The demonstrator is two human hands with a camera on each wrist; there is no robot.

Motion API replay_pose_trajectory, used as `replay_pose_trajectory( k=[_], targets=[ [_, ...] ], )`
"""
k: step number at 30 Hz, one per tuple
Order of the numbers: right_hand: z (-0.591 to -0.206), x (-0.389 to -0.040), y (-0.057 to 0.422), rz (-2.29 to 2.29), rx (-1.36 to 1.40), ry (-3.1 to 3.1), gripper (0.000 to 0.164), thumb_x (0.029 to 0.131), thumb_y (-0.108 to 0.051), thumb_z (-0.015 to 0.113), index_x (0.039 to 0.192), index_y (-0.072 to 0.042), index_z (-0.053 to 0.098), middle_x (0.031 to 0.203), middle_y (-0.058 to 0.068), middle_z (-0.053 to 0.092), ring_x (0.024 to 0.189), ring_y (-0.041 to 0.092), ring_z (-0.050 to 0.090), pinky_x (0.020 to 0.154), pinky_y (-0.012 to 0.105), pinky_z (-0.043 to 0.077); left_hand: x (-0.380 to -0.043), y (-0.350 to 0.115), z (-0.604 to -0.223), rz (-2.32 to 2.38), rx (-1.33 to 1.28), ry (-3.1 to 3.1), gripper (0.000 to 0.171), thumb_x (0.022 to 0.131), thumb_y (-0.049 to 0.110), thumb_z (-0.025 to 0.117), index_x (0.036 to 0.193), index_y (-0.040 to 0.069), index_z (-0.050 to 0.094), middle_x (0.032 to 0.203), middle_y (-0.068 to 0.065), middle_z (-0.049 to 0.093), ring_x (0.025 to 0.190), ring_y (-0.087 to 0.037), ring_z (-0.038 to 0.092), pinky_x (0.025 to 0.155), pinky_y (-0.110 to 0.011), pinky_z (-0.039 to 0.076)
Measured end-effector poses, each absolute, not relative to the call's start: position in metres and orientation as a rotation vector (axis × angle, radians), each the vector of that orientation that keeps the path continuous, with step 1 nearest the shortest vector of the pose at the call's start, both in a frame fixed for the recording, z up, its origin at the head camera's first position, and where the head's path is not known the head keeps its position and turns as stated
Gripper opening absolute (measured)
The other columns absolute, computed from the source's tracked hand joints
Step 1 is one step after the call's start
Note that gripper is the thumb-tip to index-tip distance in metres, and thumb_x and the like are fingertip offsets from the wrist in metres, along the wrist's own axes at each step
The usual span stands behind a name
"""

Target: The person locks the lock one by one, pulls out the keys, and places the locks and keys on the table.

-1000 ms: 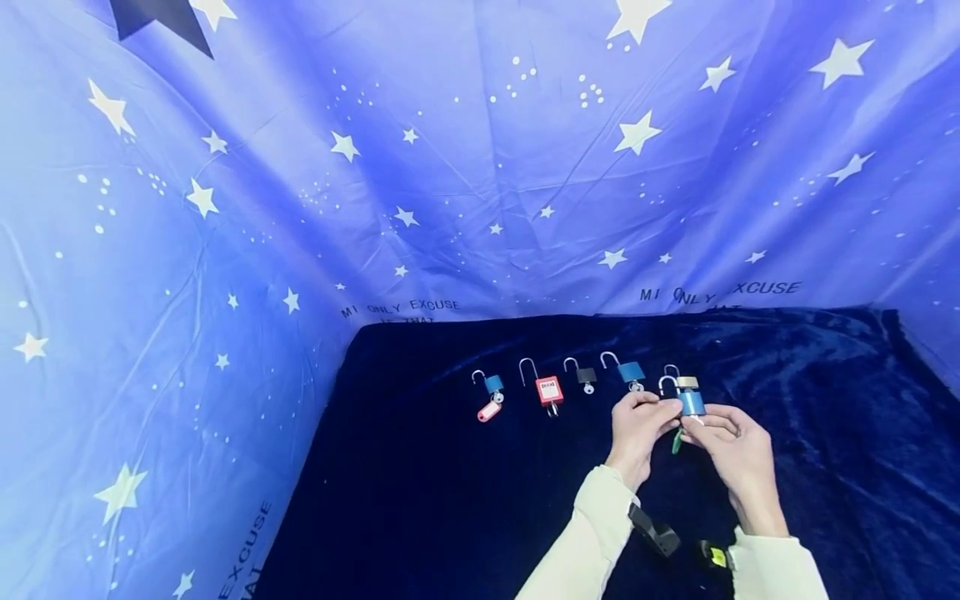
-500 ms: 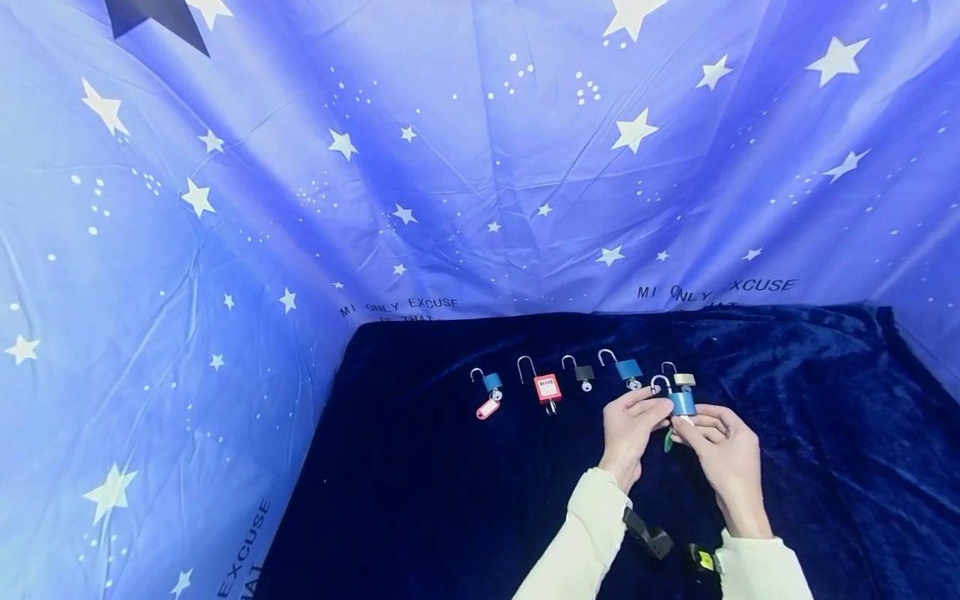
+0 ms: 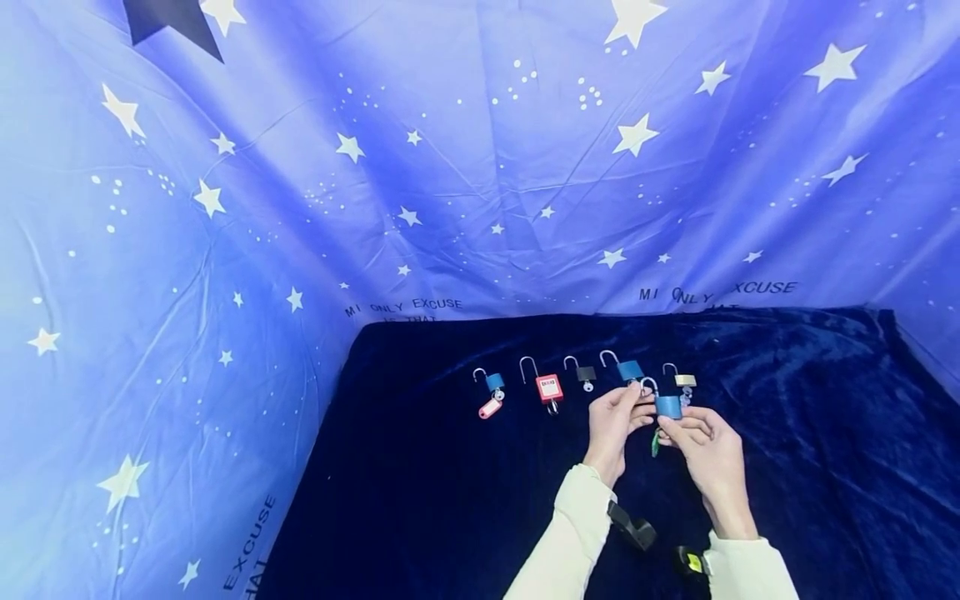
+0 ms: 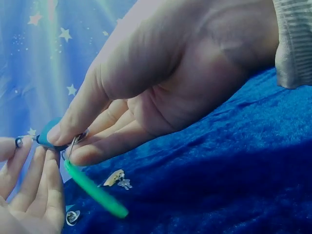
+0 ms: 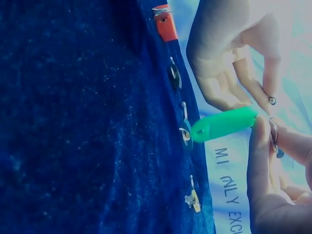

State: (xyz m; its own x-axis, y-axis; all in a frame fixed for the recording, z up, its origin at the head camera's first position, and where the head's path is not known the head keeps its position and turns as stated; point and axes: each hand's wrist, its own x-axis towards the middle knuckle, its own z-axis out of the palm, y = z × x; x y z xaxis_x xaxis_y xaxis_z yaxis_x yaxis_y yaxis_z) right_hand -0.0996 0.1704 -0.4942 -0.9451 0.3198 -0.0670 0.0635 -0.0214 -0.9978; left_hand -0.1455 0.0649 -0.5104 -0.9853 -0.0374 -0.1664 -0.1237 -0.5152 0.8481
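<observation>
A blue padlock (image 3: 667, 407) with its shackle raised is held between both hands above the dark cloth. My right hand (image 3: 708, 454) pinches its body between thumb and fingers. My left hand (image 3: 615, 429) has thumb and fingertips at the free end of the shackle (image 3: 649, 384), pinching it. A green key tag (image 4: 96, 190) hangs from a ring below the body, beside the right fingers in the left wrist view. In the right wrist view the green tag points away from the hands, and the fingers hide most of the padlock.
Padlocks with raised shackles lie in a row on the navy cloth (image 3: 450, 500): a small blue one (image 3: 493, 382) with a red tag (image 3: 490, 409), a red one (image 3: 549, 388), a black one (image 3: 586, 374), a blue one (image 3: 630, 369), a brass one (image 3: 685, 380). A starry curtain (image 3: 487, 167) stands behind.
Both hands have moved left with the padlock, uncovering the brass padlock behind it. The left fingers have shifted from beside the padlock's body to the end of its shackle.
</observation>
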Motion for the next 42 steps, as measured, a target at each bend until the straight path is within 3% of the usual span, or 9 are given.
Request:
replay_pose_trajectory(
  k=[6, 11, 16, 19, 24, 27, 34, 42],
  targets=[
    [-0.493, -0.095, 0.17, 2.069, -0.373, -2.108, 0.032, 0.089, -0.002, 0.072, 0.111, 0.008, 0.052, 0.076, -0.008, 0.067, 0.064, 0.002, 0.068, 0.063, 0.021, 0.058, -0.143, 0.065, -0.51, 2.661, -0.167, 1.528, 0.024, 0.092, 0.016, 0.07, 0.096, -0.008, 0.071, 0.094, -0.015, 0.075, 0.072, -0.007, 0.068, 0.061, -0.017, 0.054],
    [-0.493, -0.095, 0.166, 2.017, -0.356, -2.184, 0.035, 0.089, -0.006, 0.073, 0.112, 0.009, 0.053, 0.079, -0.006, 0.069, 0.065, 0.003, 0.069, 0.064, 0.021, 0.058, -0.143, 0.066, -0.509, 2.665, -0.142, 1.568, 0.01, 0.088, 0.012, 0.073, 0.086, 0.005, 0.067, 0.09, -0.016, 0.076, 0.076, -0.01, 0.071, 0.061, -0.017, 0.052],
    [-0.494, -0.095, 0.166, 2.024, -0.346, -2.168, 0.033, 0.089, -0.006, 0.073, 0.112, 0.009, 0.053, 0.081, 0.001, 0.07, 0.065, 0.004, 0.069, 0.064, 0.021, 0.058, -0.145, 0.068, -0.504, 2.667, -0.177, 1.609, 0.02, 0.085, 0.007, 0.076, 0.098, 0.003, 0.062, 0.09, -0.017, 0.075, 0.074, -0.011, 0.07, 0.061, -0.018, 0.052],
    [-0.494, -0.094, 0.167, 2.049, -0.339, -2.146, 0.033, 0.089, -0.005, 0.073, 0.111, 0.008, 0.053, 0.08, 0.0, 0.07, 0.065, 0.004, 0.069, 0.064, 0.022, 0.058, -0.147, 0.068, -0.504, 2.626, -0.181, 1.659, 0.027, 0.083, 0.007, 0.077, 0.106, 0.001, 0.065, 0.089, -0.015, 0.076, 0.07, -0.009, 0.068, 0.06, -0.018, 0.053],
    [-0.492, -0.092, 0.167, 2.106, -0.33, -2.081, 0.032, 0.088, -0.003, 0.073, 0.109, 0.009, 0.052, 0.079, 0.002, 0.069, 0.064, 0.005, 0.069, 0.063, 0.022, 0.058, -0.152, 0.065, -0.505, 2.525, -0.06, 1.695, 0.019, 0.086, 0.008, 0.075, 0.104, 0.011, 0.074, 0.091, -0.013, 0.077, 0.075, -0.008, 0.071, 0.061, -0.017, 0.054],
    [-0.491, -0.091, 0.168, 2.128, -0.322, -2.067, 0.032, 0.088, -0.002, 0.073, 0.109, 0.009, 0.052, 0.08, 0.001, 0.069, 0.064, 0.005, 0.069, 0.063, 0.022, 0.058, -0.155, 0.062, -0.504, 2.466, 0.026, 1.713, 0.017, 0.088, 0.01, 0.073, 0.105, 0.008, 0.075, 0.091, -0.012, 0.077, 0.078, -0.008, 0.072, 0.061, -0.017, 0.054],
    [-0.493, -0.091, 0.168, 2.06, -0.361, -2.239, 0.036, 0.094, -0.019, 0.07, 0.115, 0.007, 0.054, 0.076, -0.007, 0.067, 0.06, 0.006, 0.062, 0.058, 0.02, 0.054, -0.161, 0.056, -0.495, 2.382, 0.025, 1.78, 0.026, 0.084, 0.008, 0.077, 0.107, -0.002, 0.073, 0.088, -0.01, 0.077, 0.073, -0.008, 0.071, 0.066, -0.022, 0.056],
    [-0.498, -0.09, 0.166, 1.885, -0.299, -2.484, 0.047, 0.103, -0.039, 0.052, 0.114, 0.005, 0.065, 0.077, -0.004, 0.059, 0.064, 0.009, 0.054, 0.058, 0.024, 0.048, -0.166, 0.052, -0.491, 2.388, 0.016, 1.784, 0.021, 0.083, 0.007, 0.077, 0.105, 0.008, 0.075, 0.088, -0.01, 0.077, 0.075, -0.01, 0.072, 0.071, -0.026, 0.058]
  ],
)
